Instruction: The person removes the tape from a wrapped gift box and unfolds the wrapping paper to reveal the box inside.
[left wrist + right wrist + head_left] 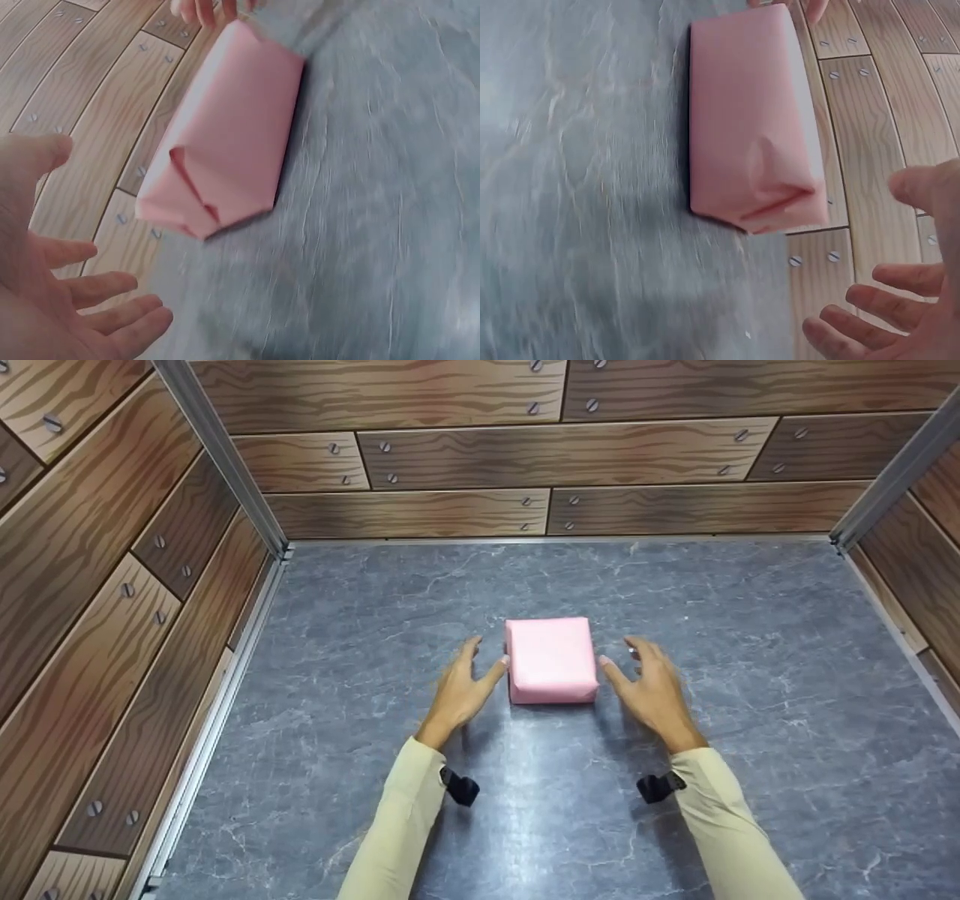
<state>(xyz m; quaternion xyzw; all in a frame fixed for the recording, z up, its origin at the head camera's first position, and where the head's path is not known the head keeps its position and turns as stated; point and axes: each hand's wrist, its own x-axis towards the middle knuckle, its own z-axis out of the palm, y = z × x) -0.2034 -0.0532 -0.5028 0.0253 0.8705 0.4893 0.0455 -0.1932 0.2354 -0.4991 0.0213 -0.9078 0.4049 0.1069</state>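
A box wrapped in pink paper (553, 658) sits on the grey marbled surface, between the two hands. Folded paper flaps show on its ends in both wrist views. To its left is my left hand (463, 690), fingers spread and thumb tip right at the box's side in the head view. On the other side my right hand (651, 688) is held with fingers apart, its thumb close to the box's right edge. Each wrist view shows a gap between the palm and the pink box (232, 127). Neither hand grips anything.
The grey surface (360, 607) is bounded by wood-plank patterned walls at the back (465, 457), left (97, 660) and right. Metal strips (217, 690) run along the edges and corners. A small black camera (460, 786) is strapped at each sleeve cuff.
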